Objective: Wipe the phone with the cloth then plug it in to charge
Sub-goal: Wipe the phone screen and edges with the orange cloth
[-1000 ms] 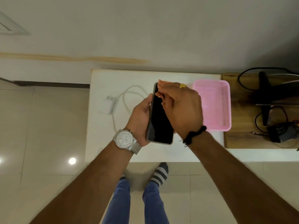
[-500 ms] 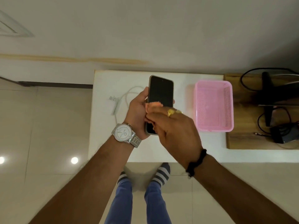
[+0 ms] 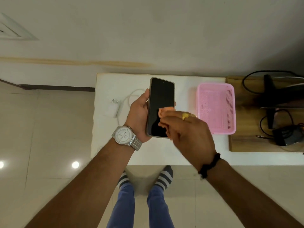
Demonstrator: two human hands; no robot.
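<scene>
The right hand, pinching the cloth, is sliding back up the phone (left hand gripping it); charger waiting at nine o'clock.

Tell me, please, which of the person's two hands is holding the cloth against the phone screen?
The right hand, with the gold ring, presses the orange cloth on the phone; the left hand, above the watch, only grips the phone.

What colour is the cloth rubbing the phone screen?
Peach-orange small cloth, clearest in the head view.
</scene>
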